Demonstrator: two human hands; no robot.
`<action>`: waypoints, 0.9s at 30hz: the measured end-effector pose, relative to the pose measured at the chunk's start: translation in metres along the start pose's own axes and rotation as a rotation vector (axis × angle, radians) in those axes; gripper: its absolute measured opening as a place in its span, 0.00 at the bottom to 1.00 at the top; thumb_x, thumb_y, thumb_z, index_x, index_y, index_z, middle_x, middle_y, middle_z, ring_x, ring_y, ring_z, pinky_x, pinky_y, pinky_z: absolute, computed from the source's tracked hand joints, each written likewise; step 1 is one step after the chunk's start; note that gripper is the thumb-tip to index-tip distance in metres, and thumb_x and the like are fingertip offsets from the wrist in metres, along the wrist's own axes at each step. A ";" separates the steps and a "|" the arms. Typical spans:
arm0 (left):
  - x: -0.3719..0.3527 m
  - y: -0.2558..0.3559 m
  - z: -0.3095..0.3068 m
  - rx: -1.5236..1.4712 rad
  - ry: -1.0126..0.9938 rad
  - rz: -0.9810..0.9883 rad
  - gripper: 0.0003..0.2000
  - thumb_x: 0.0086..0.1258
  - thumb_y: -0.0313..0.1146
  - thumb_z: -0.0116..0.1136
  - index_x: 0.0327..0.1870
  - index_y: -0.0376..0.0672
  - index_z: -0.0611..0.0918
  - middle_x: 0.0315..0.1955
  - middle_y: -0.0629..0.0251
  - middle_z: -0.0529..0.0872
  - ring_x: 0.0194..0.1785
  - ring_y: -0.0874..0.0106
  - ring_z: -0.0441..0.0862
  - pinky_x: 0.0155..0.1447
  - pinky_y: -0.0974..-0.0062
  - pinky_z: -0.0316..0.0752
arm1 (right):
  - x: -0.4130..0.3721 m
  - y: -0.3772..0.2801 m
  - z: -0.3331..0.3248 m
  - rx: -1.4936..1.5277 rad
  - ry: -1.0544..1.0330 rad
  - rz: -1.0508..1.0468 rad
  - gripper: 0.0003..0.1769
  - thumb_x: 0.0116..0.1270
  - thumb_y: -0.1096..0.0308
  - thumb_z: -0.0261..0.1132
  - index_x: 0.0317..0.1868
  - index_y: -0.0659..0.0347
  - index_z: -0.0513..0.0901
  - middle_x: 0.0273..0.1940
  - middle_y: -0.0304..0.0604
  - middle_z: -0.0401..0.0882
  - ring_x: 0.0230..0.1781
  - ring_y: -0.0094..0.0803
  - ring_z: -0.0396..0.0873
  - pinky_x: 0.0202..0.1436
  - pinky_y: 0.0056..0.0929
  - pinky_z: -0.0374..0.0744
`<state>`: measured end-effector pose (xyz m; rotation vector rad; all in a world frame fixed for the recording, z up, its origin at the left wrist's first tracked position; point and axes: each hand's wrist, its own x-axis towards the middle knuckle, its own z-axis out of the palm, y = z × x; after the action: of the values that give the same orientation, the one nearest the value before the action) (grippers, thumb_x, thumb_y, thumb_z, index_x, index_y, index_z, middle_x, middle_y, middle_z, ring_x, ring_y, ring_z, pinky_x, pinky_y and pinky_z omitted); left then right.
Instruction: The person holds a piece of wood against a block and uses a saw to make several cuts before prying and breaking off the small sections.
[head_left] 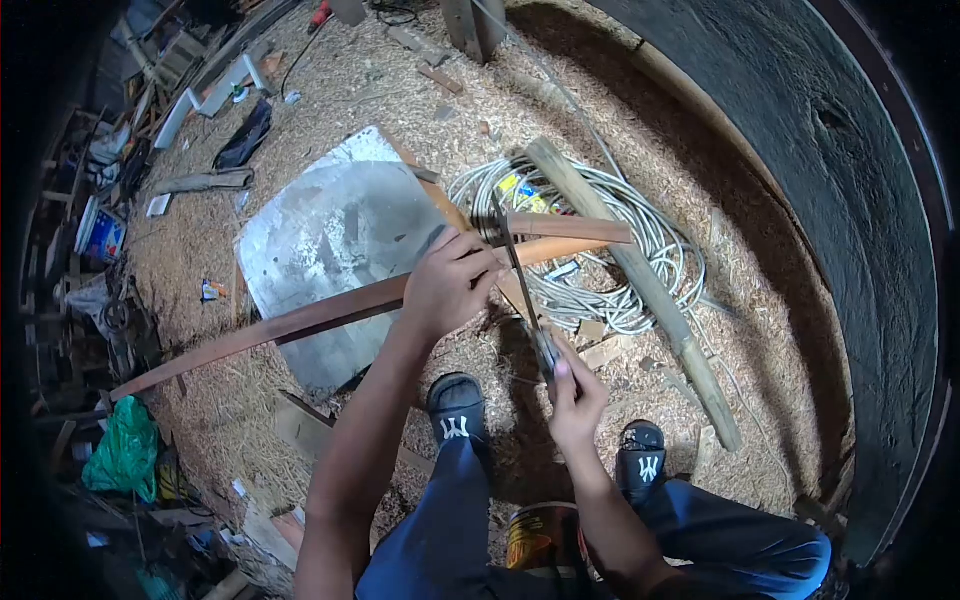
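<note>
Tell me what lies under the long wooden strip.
Below the wooden strip lie a grey metal sheet and sawdust; its far end crosses a cable coil. The left hand hides the part beneath it.

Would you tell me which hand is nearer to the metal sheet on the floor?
Left. The left hand grips the wooden strip at the right edge of the metal sheet; the right hand, holding the saw, sits farther right, clear of it.

Coiled cable [672, 255] under a pole [630, 280]; metal sheet [330, 240] on sawdust [450, 110]; green bag [125, 450] leftward.
</note>
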<state>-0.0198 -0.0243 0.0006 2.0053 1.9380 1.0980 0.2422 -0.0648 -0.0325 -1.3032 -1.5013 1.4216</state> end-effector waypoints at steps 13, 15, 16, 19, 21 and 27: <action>-0.002 0.000 0.005 0.027 0.041 -0.014 0.04 0.60 0.30 0.72 0.35 0.44 0.89 0.33 0.67 0.83 0.41 0.62 0.79 0.47 0.65 0.76 | 0.009 -0.016 -0.003 0.208 -0.007 0.008 0.49 0.78 0.29 0.39 0.76 0.69 0.62 0.61 0.47 0.76 0.22 0.19 0.72 0.22 0.18 0.64; -0.002 -0.003 0.005 0.021 0.020 -0.008 0.05 0.59 0.29 0.73 0.34 0.44 0.89 0.32 0.67 0.83 0.41 0.62 0.79 0.47 0.65 0.76 | 0.013 -0.019 0.002 0.204 -0.038 0.036 0.49 0.78 0.29 0.39 0.75 0.69 0.62 0.55 0.45 0.79 0.21 0.18 0.70 0.22 0.18 0.63; -0.001 -0.005 0.004 0.008 -0.002 -0.005 0.05 0.59 0.28 0.73 0.34 0.44 0.89 0.32 0.67 0.83 0.41 0.62 0.79 0.47 0.65 0.76 | 0.009 -0.008 0.004 0.185 -0.019 -0.018 0.48 0.78 0.30 0.39 0.74 0.69 0.63 0.47 0.44 0.81 0.19 0.18 0.68 0.22 0.18 0.63; -0.002 -0.006 0.005 0.030 0.022 0.009 0.05 0.58 0.28 0.73 0.33 0.44 0.88 0.31 0.67 0.83 0.40 0.62 0.79 0.47 0.64 0.76 | -0.036 0.009 -0.021 0.161 -0.031 -0.011 0.47 0.78 0.30 0.39 0.73 0.69 0.65 0.37 0.42 0.82 0.18 0.18 0.67 0.23 0.18 0.62; 0.001 0.000 0.004 0.029 0.023 -0.017 0.04 0.58 0.28 0.73 0.32 0.44 0.89 0.33 0.67 0.85 0.41 0.62 0.80 0.49 0.65 0.76 | -0.045 0.001 -0.027 0.132 -0.029 0.018 0.46 0.78 0.31 0.37 0.72 0.69 0.67 0.35 0.45 0.82 0.16 0.18 0.65 0.22 0.17 0.61; -0.003 -0.005 0.006 0.022 -0.004 0.019 0.04 0.59 0.27 0.74 0.33 0.44 0.89 0.34 0.67 0.87 0.42 0.62 0.81 0.52 0.65 0.75 | 0.026 0.005 0.003 0.017 0.056 -0.144 0.44 0.80 0.34 0.38 0.70 0.70 0.69 0.47 0.53 0.82 0.34 0.29 0.77 0.31 0.24 0.71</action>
<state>-0.0202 -0.0238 -0.0078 2.0394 1.9414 1.0815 0.2335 -0.0413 -0.0420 -1.1902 -1.5115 1.2936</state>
